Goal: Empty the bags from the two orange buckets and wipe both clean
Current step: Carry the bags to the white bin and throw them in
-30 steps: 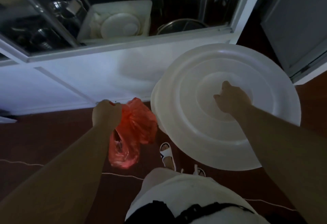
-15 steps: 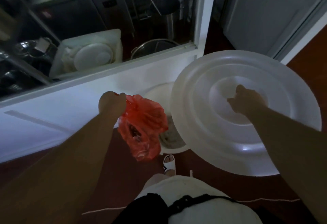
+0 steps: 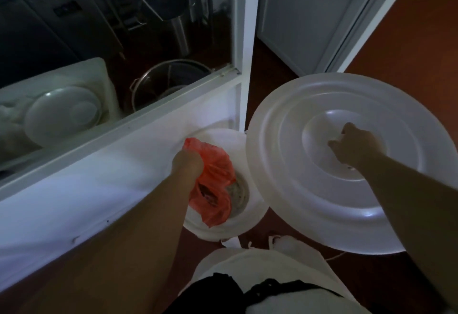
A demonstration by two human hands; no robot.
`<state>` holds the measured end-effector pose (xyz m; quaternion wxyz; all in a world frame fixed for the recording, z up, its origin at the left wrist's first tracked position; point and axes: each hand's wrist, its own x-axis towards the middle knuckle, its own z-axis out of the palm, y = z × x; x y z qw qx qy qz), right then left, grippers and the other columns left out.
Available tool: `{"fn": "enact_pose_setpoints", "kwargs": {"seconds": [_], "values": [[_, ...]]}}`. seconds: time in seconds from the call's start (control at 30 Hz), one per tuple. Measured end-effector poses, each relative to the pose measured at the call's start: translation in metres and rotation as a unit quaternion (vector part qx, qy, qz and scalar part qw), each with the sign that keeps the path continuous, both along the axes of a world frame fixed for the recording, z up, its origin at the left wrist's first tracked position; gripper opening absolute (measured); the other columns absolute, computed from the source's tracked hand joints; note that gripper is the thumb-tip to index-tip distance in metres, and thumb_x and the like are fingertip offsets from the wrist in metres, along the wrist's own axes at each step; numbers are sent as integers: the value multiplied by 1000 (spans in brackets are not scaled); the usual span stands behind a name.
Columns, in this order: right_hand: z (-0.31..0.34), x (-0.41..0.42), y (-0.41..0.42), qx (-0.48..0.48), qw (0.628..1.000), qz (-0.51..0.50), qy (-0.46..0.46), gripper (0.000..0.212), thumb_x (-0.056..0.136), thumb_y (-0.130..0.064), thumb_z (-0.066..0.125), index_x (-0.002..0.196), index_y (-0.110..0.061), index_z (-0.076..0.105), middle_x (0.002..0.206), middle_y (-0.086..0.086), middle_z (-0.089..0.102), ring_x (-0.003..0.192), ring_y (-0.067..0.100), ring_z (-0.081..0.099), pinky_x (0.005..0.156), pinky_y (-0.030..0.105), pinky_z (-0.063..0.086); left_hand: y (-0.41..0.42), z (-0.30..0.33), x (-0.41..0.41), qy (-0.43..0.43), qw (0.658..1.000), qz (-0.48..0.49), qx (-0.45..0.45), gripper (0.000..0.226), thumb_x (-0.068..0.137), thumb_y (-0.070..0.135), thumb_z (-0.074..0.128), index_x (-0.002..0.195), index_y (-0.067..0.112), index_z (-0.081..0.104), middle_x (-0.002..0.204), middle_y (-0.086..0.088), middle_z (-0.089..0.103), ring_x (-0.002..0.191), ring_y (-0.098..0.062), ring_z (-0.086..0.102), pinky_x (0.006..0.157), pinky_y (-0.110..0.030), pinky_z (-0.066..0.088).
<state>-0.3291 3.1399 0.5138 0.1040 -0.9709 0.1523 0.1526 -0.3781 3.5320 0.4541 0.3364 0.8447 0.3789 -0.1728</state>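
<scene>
My left hand (image 3: 186, 165) grips the gathered neck of a crumpled orange plastic bag (image 3: 215, 189), which hangs over the open mouth of a big white bin (image 3: 252, 217) on the floor. Some refuse shows inside the bin beside the bag. My right hand (image 3: 352, 144) grips the centre handle of the bin's large round white lid (image 3: 309, 189), holding it lifted and tilted off to the right of the bin. No orange bucket is in view.
A white partition (image 3: 99, 189) with a glass pane runs along the left, right behind the bin. Behind the glass are a white tub holding a plate (image 3: 62, 115) and a steel pot (image 3: 168, 80). A white door (image 3: 309, 16) stands at upper right. Red-brown floor surrounds my feet.
My left hand carried the orange bag right and down over the bin. The lid moved further right, uncovering more of the bin's mouth. The view swung to the right.
</scene>
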Motion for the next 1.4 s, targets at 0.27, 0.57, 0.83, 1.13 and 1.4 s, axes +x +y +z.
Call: {"fn": "enact_pose_setpoints", "kwargs": {"seconds": [0.27, 0.57, 0.83, 1.13, 1.4], "values": [[-16, 13, 4, 6, 1000, -16, 21, 48, 96, -38, 64, 131, -8, 49, 98, 17, 61, 71, 28, 48, 56, 31, 35, -18, -47, 24, 131, 988, -68, -36, 47, 106, 28, 54, 143, 0, 56, 142, -22, 60, 130, -38, 59, 110, -43, 50], [-21, 33, -8, 7, 999, 14, 52, 46, 97, -38, 62, 132, -12, 49, 92, 9, 54, 76, 27, 50, 64, 31, 43, -49, -54, 10, 162, 979, -111, -48, 41, 108, 18, 48, 142, -2, 55, 140, -24, 59, 127, -39, 60, 104, -41, 51], [-23, 59, -9, -3, 994, 84, 75, 43, 99, -38, 59, 130, -10, 49, 96, 14, 56, 83, 31, 52, 77, 41, 43, -46, -35, -22, 146, 979, -142, 2, 56, 100, 25, 50, 155, 20, 40, 148, -16, 52, 131, -39, 55, 110, -51, 47], [-45, 84, 19, 22, 977, 202, 65, 44, 100, -41, 57, 129, -9, 49, 84, 12, 65, 71, 29, 61, 81, 43, 51, -47, -9, -61, 122, 986, -97, 61, 61, 96, 25, 47, 155, 23, 36, 150, -12, 45, 137, -37, 45, 108, -53, 46], [-105, 72, 82, 16, 956, 277, 99, 39, 97, -44, 58, 122, -16, 49, 74, 8, 68, 63, 24, 65, 53, 25, 39, -38, -30, -116, 147, 982, -61, 97, 57, 96, 28, 48, 152, 22, 42, 148, -9, 49, 133, -33, 48, 103, -51, 45]]}}
